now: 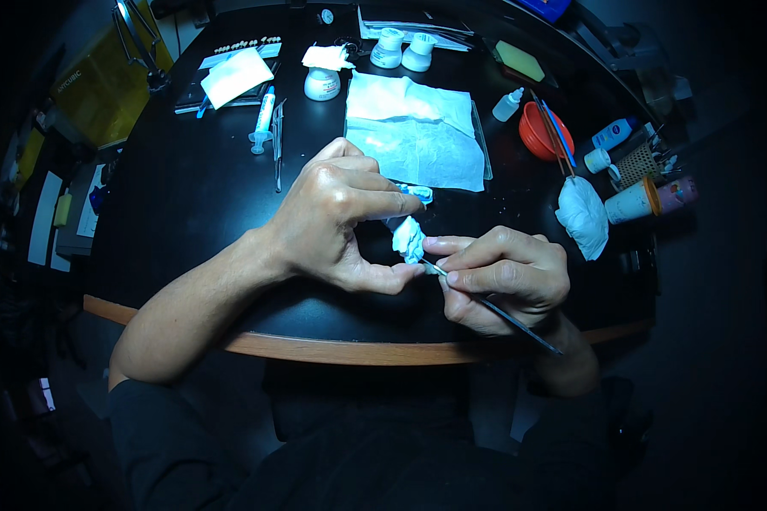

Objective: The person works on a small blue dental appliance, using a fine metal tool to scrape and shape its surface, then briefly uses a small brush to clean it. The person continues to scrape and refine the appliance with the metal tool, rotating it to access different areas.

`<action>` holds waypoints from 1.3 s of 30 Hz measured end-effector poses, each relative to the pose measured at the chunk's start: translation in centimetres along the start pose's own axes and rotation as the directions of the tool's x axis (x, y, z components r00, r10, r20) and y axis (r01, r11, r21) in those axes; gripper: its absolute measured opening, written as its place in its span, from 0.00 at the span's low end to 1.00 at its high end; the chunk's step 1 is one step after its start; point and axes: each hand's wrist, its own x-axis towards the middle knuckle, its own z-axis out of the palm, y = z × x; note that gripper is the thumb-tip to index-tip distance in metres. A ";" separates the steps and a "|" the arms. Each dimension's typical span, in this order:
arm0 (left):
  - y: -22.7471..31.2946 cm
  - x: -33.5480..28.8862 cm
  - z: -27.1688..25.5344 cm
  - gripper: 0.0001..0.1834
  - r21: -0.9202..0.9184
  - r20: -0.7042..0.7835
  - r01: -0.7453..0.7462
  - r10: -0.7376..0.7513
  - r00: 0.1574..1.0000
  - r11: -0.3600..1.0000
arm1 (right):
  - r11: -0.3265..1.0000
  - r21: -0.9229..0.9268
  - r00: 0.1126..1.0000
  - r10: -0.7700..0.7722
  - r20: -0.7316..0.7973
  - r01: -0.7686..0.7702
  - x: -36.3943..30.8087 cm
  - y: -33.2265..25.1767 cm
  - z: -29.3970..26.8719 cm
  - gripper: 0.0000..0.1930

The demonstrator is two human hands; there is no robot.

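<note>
My left hand (pixel 341 213) is closed on a small, lumpy white piece (pixel 407 238) that looks like a dental cast. The index finger curves over its far side and the thumb lies along its near side. My right hand (pixel 507 277) pinches a thin metal carving tool (pixel 520 324) like a pen. The tool's tip meets the near right edge of the piece, while its handle slants down toward the table's front edge. Just beyond the left index fingertip shows a pale blue-white bit (pixel 419 196), partly hidden. Behind the hands lies a white paper tissue (pixel 413 140).
White jars (pixel 322 85) stand at the back. A syringe (pixel 262 123) and slim metal instruments (pixel 278 149) lie at left. To the right are a red bowl (pixel 537 132) with brushes, a crumpled white tissue (pixel 583 217) and a cup (pixel 631 203). A wooden edge (pixel 341 350) borders the black table.
</note>
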 end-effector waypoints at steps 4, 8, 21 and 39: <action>0.1 0.0 -0.3 0.26 0.018 0.010 0.002 -0.003 1.000 1.000 | 1.000 -0.011 1.000 0.007 0.026 -0.007 0.0 -0.1 -0.1 0.09; 0.1 0.0 -0.2 0.28 0.022 0.045 0.022 -0.023 0.999 1.000 | 0.999 -0.025 0.998 0.022 -0.054 -0.023 0.1 0.0 0.4 0.07; -0.1 0.2 -0.2 0.26 0.006 0.000 -0.002 0.002 1.000 1.000 | 0.999 -0.014 0.995 0.032 -0.091 -0.033 0.2 -0.3 0.6 0.07; -0.1 0.0 0.0 0.26 0.022 -0.009 0.015 -0.014 1.000 1.000 | 1.000 0.008 1.000 0.002 0.003 -0.002 0.0 0.0 -0.1 0.10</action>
